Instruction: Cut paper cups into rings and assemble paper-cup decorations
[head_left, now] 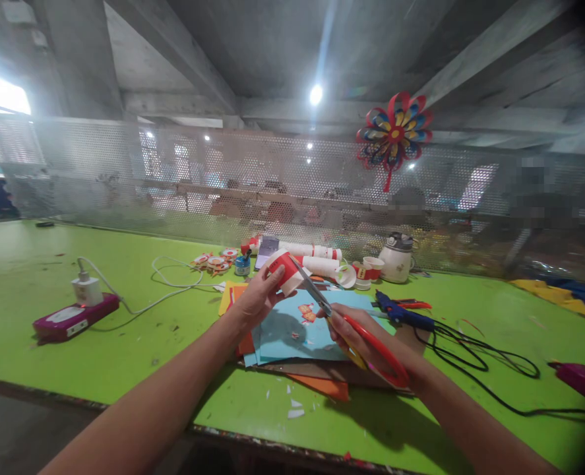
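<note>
My left hand (265, 290) is closed around a red and white paper cup (288, 269) above the work pile. My right hand (351, 333) grips a pair of scissors (376, 346) with red and yellow handles. Their blades reach up to the cup's right side; whether they are parted there I cannot make out. Below both hands lie light blue paper sheets (282, 330) with a small red and gold cutout (308, 313) on top. Orange paper (322, 386) sticks out under the stack, and white scraps (296, 413) lie in front of it.
A blue glue gun (405, 313) with a black cord lies right of the paper. Behind stand stacked paper cups (319, 266), a blue ink bottle (243, 265) and a white jug (396, 258). A purple power strip (74, 318) with a white charger sits left on the green table (163, 356).
</note>
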Tool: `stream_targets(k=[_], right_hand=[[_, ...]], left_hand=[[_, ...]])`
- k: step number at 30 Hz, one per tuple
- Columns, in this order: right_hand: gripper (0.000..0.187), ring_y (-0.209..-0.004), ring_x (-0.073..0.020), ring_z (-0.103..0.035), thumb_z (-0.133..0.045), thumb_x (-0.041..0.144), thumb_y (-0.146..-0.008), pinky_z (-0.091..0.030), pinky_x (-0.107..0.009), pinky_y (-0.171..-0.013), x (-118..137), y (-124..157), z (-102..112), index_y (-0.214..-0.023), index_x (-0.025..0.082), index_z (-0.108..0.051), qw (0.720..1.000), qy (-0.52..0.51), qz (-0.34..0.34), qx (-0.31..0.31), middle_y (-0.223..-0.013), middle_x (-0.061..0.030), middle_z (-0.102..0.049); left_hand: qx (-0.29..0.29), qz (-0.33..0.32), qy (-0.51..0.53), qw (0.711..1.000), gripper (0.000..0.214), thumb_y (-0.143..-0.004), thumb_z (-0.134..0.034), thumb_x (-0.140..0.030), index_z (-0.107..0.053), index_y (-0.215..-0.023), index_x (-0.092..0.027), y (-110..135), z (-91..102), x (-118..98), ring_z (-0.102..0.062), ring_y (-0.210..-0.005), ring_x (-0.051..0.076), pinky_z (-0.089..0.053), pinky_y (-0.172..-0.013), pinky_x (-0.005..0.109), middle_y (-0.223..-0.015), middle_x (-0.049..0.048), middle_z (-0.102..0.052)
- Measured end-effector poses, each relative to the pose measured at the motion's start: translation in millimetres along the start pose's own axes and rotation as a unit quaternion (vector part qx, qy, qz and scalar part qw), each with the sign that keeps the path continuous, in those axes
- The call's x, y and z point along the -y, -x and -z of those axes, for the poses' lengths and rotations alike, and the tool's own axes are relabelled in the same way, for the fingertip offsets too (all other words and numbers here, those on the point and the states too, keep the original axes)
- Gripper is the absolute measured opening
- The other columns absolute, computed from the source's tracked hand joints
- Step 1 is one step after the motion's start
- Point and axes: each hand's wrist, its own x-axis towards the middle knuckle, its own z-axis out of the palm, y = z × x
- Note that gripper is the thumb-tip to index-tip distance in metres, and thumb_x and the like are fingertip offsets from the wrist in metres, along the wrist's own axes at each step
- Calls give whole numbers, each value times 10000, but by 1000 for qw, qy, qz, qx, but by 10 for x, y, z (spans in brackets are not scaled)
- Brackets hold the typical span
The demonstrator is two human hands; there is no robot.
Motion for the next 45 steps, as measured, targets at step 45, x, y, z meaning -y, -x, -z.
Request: stream_targets(k=[45], right_hand=[[469, -520, -103, -395, -372, 590, -896, -337, -229, -491, -112, -45, -78, -657, 192, -439, 999, 10, -19, -34, -580, 32, -448]], left_hand=[[-3, 8, 4, 1000, 471, -708, -750, -349, -588, -1126, -205, 50, -46, -47, -635, -852, 199, -535, -750, 368, -1089, 102, -639]])
